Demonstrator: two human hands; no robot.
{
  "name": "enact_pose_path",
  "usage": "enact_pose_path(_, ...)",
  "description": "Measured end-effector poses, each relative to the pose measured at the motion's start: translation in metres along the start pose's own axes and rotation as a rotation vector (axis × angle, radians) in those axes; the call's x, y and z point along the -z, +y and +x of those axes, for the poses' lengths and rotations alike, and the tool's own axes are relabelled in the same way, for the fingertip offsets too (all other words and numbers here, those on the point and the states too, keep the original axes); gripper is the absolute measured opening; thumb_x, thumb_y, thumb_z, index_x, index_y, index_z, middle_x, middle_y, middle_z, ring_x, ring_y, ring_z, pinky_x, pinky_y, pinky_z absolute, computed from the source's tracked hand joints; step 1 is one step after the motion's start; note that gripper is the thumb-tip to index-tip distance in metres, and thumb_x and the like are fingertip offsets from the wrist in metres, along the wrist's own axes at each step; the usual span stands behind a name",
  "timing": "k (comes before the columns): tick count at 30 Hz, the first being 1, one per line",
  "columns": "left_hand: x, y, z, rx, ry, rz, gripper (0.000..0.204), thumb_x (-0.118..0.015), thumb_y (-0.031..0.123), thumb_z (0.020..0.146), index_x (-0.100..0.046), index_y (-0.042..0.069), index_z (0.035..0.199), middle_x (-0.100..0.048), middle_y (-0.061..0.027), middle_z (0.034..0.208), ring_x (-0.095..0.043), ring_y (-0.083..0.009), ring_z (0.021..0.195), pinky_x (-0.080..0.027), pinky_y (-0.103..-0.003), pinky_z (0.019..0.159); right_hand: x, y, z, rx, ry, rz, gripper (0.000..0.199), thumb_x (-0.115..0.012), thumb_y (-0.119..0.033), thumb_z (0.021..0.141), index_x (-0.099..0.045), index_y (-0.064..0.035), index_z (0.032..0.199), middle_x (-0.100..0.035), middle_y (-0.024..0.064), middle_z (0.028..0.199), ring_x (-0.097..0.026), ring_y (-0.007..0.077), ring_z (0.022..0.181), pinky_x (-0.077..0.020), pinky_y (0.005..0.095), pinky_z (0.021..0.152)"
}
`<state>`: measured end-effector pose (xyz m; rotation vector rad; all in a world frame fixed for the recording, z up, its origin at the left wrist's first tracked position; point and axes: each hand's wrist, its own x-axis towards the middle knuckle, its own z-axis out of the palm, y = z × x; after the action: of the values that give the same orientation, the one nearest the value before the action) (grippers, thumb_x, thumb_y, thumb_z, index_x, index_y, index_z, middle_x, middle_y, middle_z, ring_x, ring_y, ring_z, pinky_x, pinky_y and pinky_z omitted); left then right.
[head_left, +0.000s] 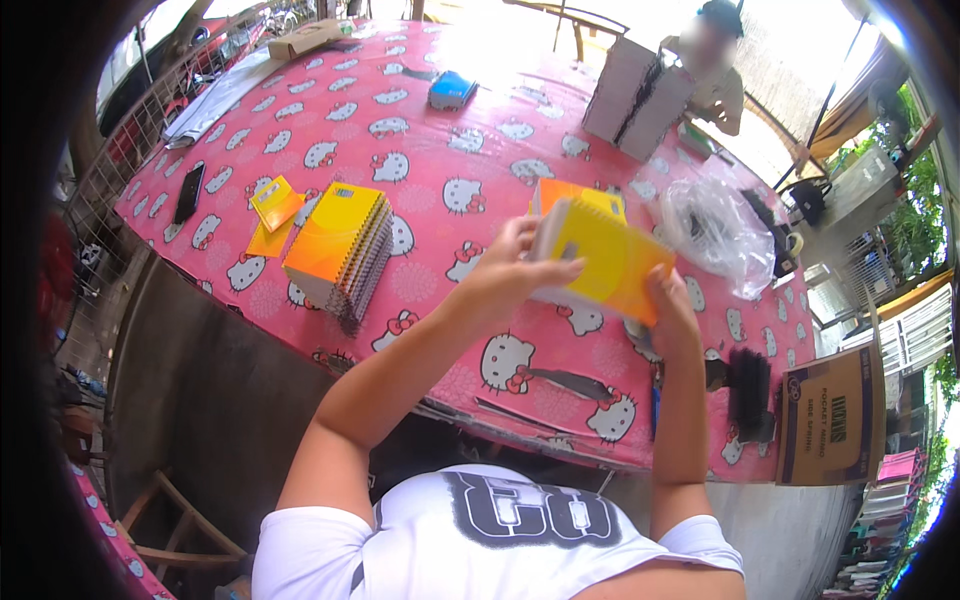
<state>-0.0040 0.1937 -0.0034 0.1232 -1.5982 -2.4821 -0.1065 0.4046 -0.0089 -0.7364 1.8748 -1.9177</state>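
Between my hands, over the pink table, is a yellow and orange spiral notebook (608, 262), slightly blurred. My left hand (522, 258) grips its spiral edge, with the thumb across the cover. At the opposite edge, my right hand (672, 305) pinches the orange corner. Whether it is a single notebook or a small bundle, I cannot tell. Just behind it, more orange and yellow notebooks (570, 190) lie partly hidden. To the left stands a tall stack of matching spiral notebooks (338, 240), beside two thin yellow-orange booklets (280, 203).
A patterned pink cloth (440, 300) covers the table. On it are a black phone (189, 192), a blue pack (452, 90), tall paper stacks (622, 98), clear plastic (715, 235), a knife-like dark tool (572, 382) and a black brush (750, 395). A cardboard box (832, 418) stands right; a person (715, 80) sits opposite.
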Motion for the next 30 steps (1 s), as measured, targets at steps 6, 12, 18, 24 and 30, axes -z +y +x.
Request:
enact_pose_path(6, 0.052, -0.049, -0.055, 0.492, 0.155, -0.043, 0.077, -0.072, 0.018, 0.081, -0.023, -0.002, 0.137, -0.051, -0.0162, 0.118, -0.054, -0.0244, 0.11, -0.045, -0.04, 0.092, -0.033, 0.071, -0.037, -0.33, 0.026, -0.342, 0.066, -0.061, -0.048, 0.087, -0.048, 0.0035, 0.126, -0.06, 0.0102, 0.112, -0.058, 0.018, 0.102, -0.0474, 0.0325, 0.084)
enact_pose_path(12, 0.065, -0.059, -0.054, 0.288, -0.022, 0.715, 0.077, -0.069, 0.032, 0.084, -0.025, 0.0, 0.139, -0.055, -0.0203, 0.119, -0.057, -0.0239, 0.107, -0.045, -0.036, 0.091, 0.039, 0.038, 0.028, -0.049, 0.315, -0.504, 0.064, -0.054, -0.056, 0.088, -0.059, 0.003, 0.114, -0.063, 0.0064, 0.09, -0.058, 0.0147, 0.072, -0.0475, 0.0301, 0.065)
enact_pose_path(18, 0.072, -0.002, -0.009, 0.151, -0.074, 0.834, 0.055, -0.066, 0.028, 0.086, -0.045, -0.001, 0.129, -0.058, -0.0148, 0.121, -0.056, -0.0196, 0.108, -0.046, -0.033, 0.089, 0.054, 0.043, 0.105, -0.362, 0.215, -0.456, 0.076, -0.05, -0.069, 0.082, -0.061, 0.001, 0.107, -0.062, 0.0068, 0.082, -0.059, 0.0154, 0.074, -0.049, 0.0289, 0.067)
enact_pose_path(24, 0.103, -0.067, 0.103, 0.051, 0.019, 0.278, 0.051, -0.063, 0.013, 0.087, -0.044, 0.004, 0.134, -0.054, -0.0083, 0.126, -0.055, -0.0139, 0.107, -0.046, -0.027, 0.088, 0.049, 0.068, 0.144, -0.507, 0.109, -0.063, 0.081, -0.046, -0.079, 0.074, -0.062, -0.0062, 0.103, -0.066, 0.0066, 0.087, -0.064, 0.0177, 0.077, -0.051, 0.0316, 0.072)
enact_pose_path(30, 0.1, -0.081, 0.122, 0.172, -0.12, -0.061, 0.057, -0.06, 0.002, 0.082, -0.041, 0.006, 0.135, -0.052, -0.0062, 0.126, -0.054, -0.0127, 0.107, -0.046, -0.026, 0.086, 0.042, 0.051, 0.142, -0.565, 0.1, -0.095, 0.074, -0.042, -0.073, 0.081, -0.055, -0.0103, 0.118, -0.065, 0.0051, 0.102, -0.064, 0.0182, 0.086, -0.0526, 0.0403, 0.075)
